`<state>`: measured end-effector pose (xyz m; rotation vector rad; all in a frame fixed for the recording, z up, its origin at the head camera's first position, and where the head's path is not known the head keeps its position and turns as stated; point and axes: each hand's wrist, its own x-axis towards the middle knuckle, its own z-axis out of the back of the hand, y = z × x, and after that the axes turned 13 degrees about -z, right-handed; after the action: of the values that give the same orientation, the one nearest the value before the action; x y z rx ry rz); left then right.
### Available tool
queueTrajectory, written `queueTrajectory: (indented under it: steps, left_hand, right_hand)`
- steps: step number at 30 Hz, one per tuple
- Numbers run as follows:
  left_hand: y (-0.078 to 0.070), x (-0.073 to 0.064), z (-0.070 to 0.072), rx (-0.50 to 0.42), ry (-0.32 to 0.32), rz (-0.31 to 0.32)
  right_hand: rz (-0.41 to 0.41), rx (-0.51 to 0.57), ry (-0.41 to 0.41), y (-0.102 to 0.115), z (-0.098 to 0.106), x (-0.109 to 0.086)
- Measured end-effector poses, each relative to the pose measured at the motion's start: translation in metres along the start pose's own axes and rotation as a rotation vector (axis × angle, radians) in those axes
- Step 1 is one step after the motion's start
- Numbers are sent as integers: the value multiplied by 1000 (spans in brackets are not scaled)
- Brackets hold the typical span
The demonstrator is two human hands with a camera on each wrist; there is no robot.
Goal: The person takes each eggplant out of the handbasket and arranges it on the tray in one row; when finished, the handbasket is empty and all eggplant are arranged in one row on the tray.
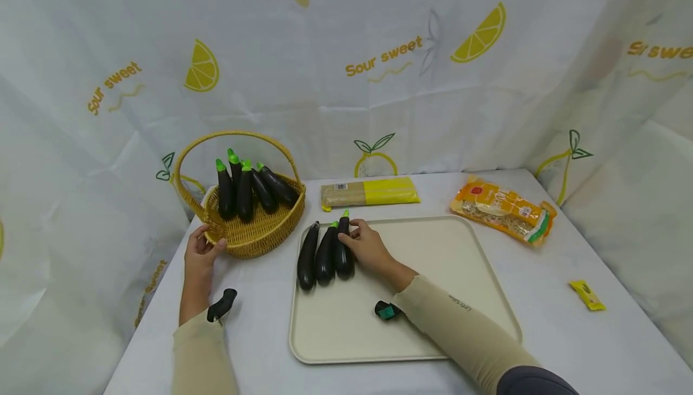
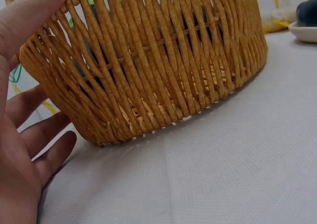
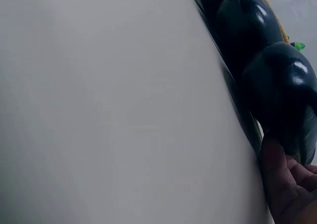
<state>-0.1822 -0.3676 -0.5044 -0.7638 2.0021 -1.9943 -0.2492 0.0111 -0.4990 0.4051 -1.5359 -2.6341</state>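
My left hand (image 1: 200, 258) grips the near left side of a wicker basket (image 1: 265, 241) with a tall handle; in the left wrist view the thumb (image 2: 29, 18) lies along its rim and the fingers spread against its side. Several dark eggplants (image 1: 245, 196) with green stems lean inside it. On the beige tray (image 1: 433, 299) three eggplants lie side by side at the left. My right hand (image 1: 373, 251) pinches the rightmost eggplant (image 1: 344, 260) near its upper part. Beside that one are the middle eggplant (image 1: 325, 260) and the left eggplant (image 1: 307, 263).
A yellow-and-tan packet (image 1: 370, 193) lies behind the tray. An orange bag (image 1: 503, 210) lies at the back right, and a small yellow sachet (image 1: 587, 295) rests on the white table right of the tray. A printed white curtain (image 1: 325, 52) hangs behind.
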Motion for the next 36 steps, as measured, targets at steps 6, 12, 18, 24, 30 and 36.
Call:
queueTrajectory:
  steps: [6,12,18,24,30,36]
  left_hand:
    - [0,0,0,7,2,-5]
    - [2,0,-1,20,2,-3]
    - [1,1,0,2,1,-1]
    - [-2,4,5,22,-4,-3]
    - [1,7,7,-4,3,12]
    - [3,2,2,15,13,4]
  right_hand:
    - [-42,-124,-36,3,1,1]
    - [-34,-164,-40,6,8,6]
    - [-2,-189,-50,29,20,14]
    - [115,-243,45,88,-5,27]
    - [219,-280,134,141,-52,47]
    - [256,-389,66,160,-81,75]
